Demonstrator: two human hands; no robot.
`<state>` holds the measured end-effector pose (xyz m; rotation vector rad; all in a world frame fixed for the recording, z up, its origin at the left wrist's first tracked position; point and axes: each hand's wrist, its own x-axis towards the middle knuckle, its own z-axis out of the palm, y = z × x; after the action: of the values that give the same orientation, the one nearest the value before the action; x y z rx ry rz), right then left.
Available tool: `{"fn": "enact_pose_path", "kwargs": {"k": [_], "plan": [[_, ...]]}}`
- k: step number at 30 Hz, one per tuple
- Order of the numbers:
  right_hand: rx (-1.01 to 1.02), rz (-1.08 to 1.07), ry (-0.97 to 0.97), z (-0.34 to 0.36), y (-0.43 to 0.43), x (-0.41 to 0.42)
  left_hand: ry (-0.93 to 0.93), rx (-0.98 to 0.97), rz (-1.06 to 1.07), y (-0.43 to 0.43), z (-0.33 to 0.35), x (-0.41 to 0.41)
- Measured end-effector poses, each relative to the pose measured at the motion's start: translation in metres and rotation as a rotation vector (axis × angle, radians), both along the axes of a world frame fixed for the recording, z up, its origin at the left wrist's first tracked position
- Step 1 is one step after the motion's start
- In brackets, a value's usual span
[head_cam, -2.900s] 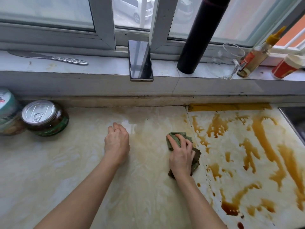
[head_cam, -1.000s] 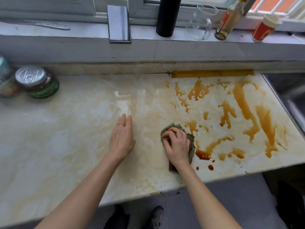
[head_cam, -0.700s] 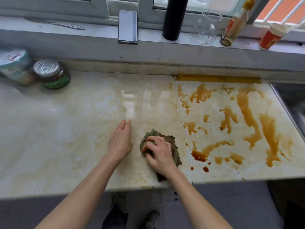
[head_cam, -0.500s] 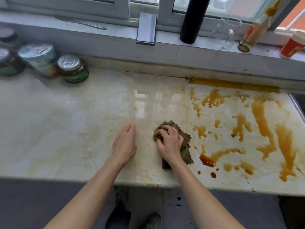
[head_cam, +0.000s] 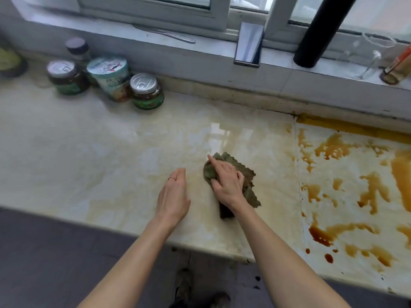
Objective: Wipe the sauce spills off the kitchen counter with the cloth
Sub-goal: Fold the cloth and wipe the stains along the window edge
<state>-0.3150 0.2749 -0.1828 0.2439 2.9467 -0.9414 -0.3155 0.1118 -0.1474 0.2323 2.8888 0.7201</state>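
A crumpled green-brown cloth (head_cam: 242, 174) lies on the pale marble counter (head_cam: 111, 156) near its front edge. My right hand (head_cam: 226, 181) presses down on it, fingers spread over the cloth and the index finger pointing up-left. My left hand (head_cam: 174, 194) rests flat on the bare counter just left of the cloth, fingers together, a ring on one finger, holding nothing. Brown sauce spills (head_cam: 369, 192) cover the right part of the counter, past a seam; a dark pool (head_cam: 320, 236) sits near the front edge. Faint yellowish smears remain around the cloth.
Jars and cans (head_cam: 146, 91) stand at the back left by the wall. On the window sill are a knife (head_cam: 164, 34), a phone (head_cam: 249, 44), a black cylinder (head_cam: 315, 34), a glass (head_cam: 373, 56) and a sauce bottle (head_cam: 400, 65). The floor lies below the counter edge.
The cloth under my right hand slid left, away from the spills, over the smeared patch. My left hand stayed flat beside it. The view swung left, bringing more jars into sight.
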Motion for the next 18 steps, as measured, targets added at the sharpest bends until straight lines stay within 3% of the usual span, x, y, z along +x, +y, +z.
{"fn": "enact_pose_path", "kwargs": {"k": [7, 10, 14, 18], "plan": [[-0.035, 0.354, 0.024, -0.001, -0.071, -0.023, -0.007, -0.004, 0.052, -0.037, -0.005, -0.023], [-0.127, 0.324, 0.025, -0.001, -0.059, -0.022, -0.001, 0.009, 0.074, -0.05, -0.005, -0.031], [-0.048, 0.169, -0.007, 0.005, -0.077, -0.056, 0.015, 0.016, 0.126, -0.075, -0.004, -0.037], [-0.044, 0.307, -0.038, 0.007, -0.129, -0.063, -0.006, 0.005, 0.172, -0.098, -0.006, -0.038]]}}
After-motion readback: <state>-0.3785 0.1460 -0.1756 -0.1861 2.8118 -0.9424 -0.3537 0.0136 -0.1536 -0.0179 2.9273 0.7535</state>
